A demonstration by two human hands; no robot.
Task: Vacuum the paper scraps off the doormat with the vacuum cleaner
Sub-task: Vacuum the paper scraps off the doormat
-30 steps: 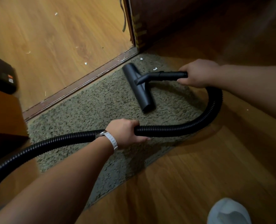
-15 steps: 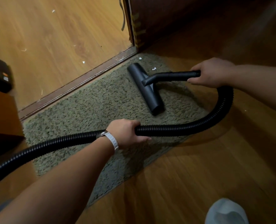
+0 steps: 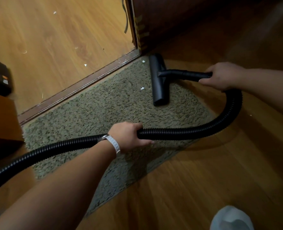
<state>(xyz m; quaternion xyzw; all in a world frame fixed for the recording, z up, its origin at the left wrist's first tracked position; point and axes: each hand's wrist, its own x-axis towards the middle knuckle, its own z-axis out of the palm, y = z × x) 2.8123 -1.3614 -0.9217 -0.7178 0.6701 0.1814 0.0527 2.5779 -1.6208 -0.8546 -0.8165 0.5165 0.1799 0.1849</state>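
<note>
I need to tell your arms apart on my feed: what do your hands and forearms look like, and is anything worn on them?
Both forearms are bare as far as the picture shows: no sleeves, no gloves. The left hand has a watch at the wrist, with a white ribbed strap and a silvery case. The right hand shows no ring, strap or marking in this view.

Either side of the left hand (image 3: pixel 129 135) grip, the hose (image 3: pixel 179 132) is ribbed black plastic with a slight sheen. Ahead of the right hand (image 3: pixel 223 75) grip, tube (image 3: pixel 187 74) and nozzle (image 3: pixel 160 87) are smooth matt black plastic. Below both grips, the doormat (image 3: pixel 94 113) is rough shaggy cloth pile and the floor (image 3: pixel 195 180) is smooth satin wood.
</note>
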